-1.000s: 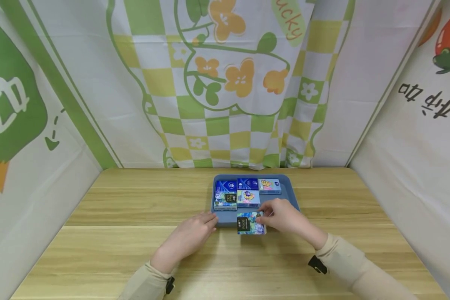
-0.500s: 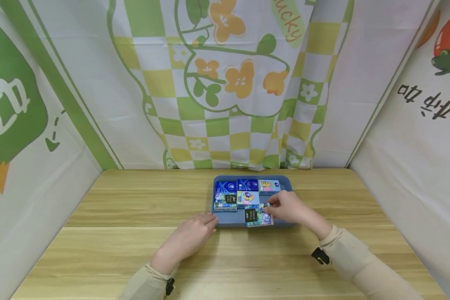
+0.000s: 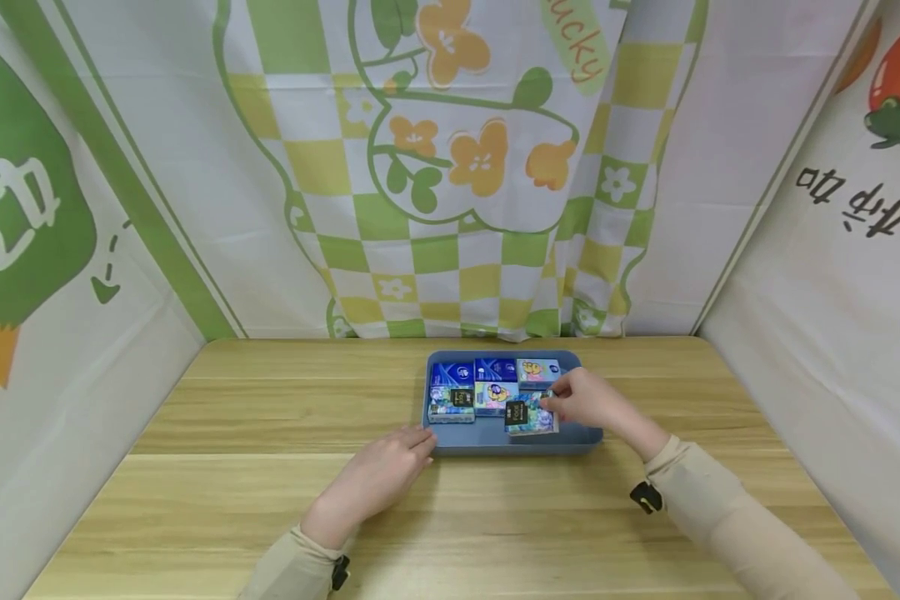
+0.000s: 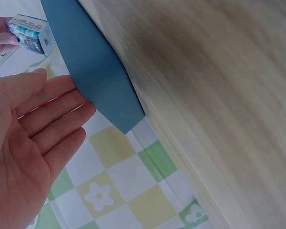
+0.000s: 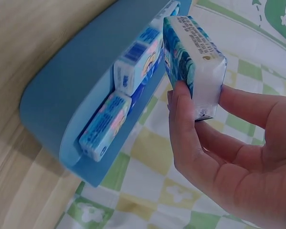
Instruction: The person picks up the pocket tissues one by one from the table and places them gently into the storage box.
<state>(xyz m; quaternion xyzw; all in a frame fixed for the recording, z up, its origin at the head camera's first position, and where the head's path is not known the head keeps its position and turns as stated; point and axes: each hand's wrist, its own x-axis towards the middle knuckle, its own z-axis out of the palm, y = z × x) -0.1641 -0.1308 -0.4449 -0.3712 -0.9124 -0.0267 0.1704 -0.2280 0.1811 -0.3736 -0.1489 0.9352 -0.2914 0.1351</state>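
Observation:
My right hand (image 3: 588,402) pinches a floral tissue pack (image 3: 532,414) with a black label, held over the right half of a blue tray (image 3: 487,437). In the right wrist view the thumb and fingers grip the pack (image 5: 195,67) by its end, above the tray's rim. My left hand (image 3: 390,462) touches the tray's front left corner; the left wrist view shows its fingers (image 4: 57,114) nearly straight against the tray wall (image 4: 100,71). Inside the tray lie two dark blue packs (image 3: 452,373), two light blue packs with a cartoon (image 3: 538,372) and another floral pack (image 3: 450,404).
The tray stands on a wooden table (image 3: 285,408) near its back edge. Behind hangs a green and yellow checked cloth (image 3: 450,250). White printed walls (image 3: 817,317) flank the table on both sides.
My right hand has carried the floral tissue pack right and away from me, from over the tray's front edge to over its right half. The left hand has stayed at the corner.

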